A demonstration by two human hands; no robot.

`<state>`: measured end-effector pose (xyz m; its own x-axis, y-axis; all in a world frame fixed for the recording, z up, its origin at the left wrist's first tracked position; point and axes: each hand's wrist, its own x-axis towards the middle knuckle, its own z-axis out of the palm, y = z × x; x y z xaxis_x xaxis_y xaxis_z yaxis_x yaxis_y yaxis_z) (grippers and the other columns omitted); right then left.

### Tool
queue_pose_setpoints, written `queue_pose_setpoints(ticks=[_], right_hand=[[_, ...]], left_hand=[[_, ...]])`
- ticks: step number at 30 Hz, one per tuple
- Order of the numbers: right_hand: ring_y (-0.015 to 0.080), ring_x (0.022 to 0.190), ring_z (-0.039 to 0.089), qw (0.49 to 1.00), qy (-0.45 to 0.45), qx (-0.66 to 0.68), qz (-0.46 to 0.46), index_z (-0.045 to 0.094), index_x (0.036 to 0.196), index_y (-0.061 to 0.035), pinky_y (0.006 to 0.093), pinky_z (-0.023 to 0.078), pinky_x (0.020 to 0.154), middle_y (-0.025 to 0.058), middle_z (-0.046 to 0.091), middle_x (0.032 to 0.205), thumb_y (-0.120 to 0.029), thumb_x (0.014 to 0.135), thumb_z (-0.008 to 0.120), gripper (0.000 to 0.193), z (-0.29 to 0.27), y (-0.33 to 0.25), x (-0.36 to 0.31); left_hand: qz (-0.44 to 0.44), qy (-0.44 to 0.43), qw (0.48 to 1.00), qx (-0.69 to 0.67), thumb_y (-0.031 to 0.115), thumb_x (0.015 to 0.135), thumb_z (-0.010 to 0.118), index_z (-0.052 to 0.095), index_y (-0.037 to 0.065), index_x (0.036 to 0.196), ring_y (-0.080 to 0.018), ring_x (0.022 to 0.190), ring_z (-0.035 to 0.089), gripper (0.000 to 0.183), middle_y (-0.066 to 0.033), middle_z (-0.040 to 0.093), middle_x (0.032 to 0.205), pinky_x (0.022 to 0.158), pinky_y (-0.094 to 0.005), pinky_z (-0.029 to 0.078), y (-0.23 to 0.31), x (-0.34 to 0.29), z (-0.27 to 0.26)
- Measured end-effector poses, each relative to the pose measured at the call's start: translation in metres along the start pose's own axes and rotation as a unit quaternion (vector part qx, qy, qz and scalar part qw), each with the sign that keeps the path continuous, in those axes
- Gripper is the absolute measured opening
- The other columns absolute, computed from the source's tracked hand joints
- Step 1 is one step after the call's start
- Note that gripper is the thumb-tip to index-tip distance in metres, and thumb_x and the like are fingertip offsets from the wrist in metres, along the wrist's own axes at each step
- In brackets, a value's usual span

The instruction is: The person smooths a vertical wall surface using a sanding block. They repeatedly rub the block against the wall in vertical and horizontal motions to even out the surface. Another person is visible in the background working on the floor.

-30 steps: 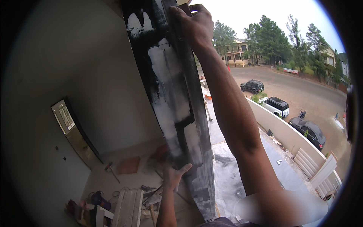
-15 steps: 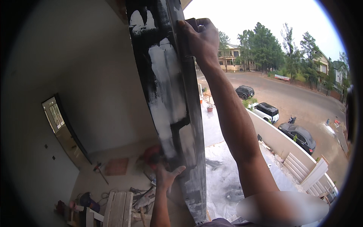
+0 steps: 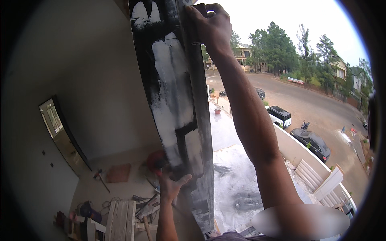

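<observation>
The right hand (image 3: 211, 30), at twelve o'clock, has its grip clamped on a dark block (image 3: 200, 8), thumb on the near side and fingers curled over it. The block sits against the outer edge of a tall black panel (image 3: 181, 132) patched with white, which runs from twelve o'clock down towards six. Between six and seven o'clock the left hand (image 3: 171, 188) is at the panel's lower part, thumb spread in front of its face; its fingertips are hidden, so whether that grip is closed on anything cannot be told.

The step in hand appears to be working the block along the panel's edge at full reach. The next stroke would seem to call for the block to lie flat, with even pressure and the other hand as a steady counter-hold.

Farther out, pale boards (image 3: 120, 221) lie at seven o'clock, and a hammer (image 3: 102, 181) and an orange mat (image 3: 118, 173) are on the floor at eight. Whitish sheeting (image 3: 233, 176) spreads at five o'clock; a white car (image 3: 277, 116) stands outside at three, with a dark car (image 3: 313, 144) just below it.
</observation>
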<state>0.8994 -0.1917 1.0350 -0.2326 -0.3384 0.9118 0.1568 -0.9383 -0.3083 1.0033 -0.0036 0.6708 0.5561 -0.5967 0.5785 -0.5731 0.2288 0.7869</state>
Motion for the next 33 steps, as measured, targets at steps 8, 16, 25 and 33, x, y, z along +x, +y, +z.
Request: queue_pose_setpoints(ticks=[8,16,25,33], right_hand=[[0.0192,0.072,0.072,1.0,0.001,-0.022,0.001,0.066,0.104,0.0014,0.0317,0.058,0.067,0.0152,0.073,0.085,-0.042,0.079,0.081,0.053,-0.005,-0.008,0.005],[0.0253,0.083,0.071,0.999,0.018,0.009,0.033,0.066,0.102,-0.0048,0.0387,0.055,0.076,0.0132,0.073,0.09,-0.043,0.077,0.08,0.048,-0.002,0.005,0.001],[0.0178,0.072,0.072,0.999,-0.004,0.021,0.026,0.063,0.106,0.0023,0.0318,0.06,0.062,0.0153,0.072,0.085,-0.034,0.08,0.082,0.048,-0.004,-0.005,0.012],[0.0235,0.085,0.072,0.997,-0.009,0.046,0.067,0.067,0.103,-0.0063,0.0382,0.054,0.08,0.0108,0.074,0.089,-0.044,0.077,0.079,0.047,0.0,0.015,0.0]], left_hand=[[0.008,0.003,1.0,-0.003,0.022,0.071,0.09,0.057,-0.001,0.115,-0.0226,0.098,0.066,0.059,-0.0116,0.065,0.106,0.085,-0.0349,0.053,0.002,0.001,-0.002],[0.036,0.021,0.998,0.052,0.028,0.068,0.091,0.059,-0.001,0.115,-0.024,0.095,0.065,0.063,-0.0126,0.066,0.108,0.083,-0.0359,0.051,-0.005,0.0,-0.004],[0.005,0.028,0.997,0.07,0.031,0.067,0.091,0.06,0.001,0.115,-0.024,0.092,0.062,0.065,-0.0112,0.066,0.107,0.082,-0.0359,0.05,-0.024,-0.003,-0.003],[0.007,0.016,0.997,0.073,0.032,0.067,0.091,0.059,0.001,0.115,-0.0235,0.089,0.062,0.066,-0.0108,0.067,0.104,0.082,-0.0356,0.05,-0.023,-0.003,-0.008]])
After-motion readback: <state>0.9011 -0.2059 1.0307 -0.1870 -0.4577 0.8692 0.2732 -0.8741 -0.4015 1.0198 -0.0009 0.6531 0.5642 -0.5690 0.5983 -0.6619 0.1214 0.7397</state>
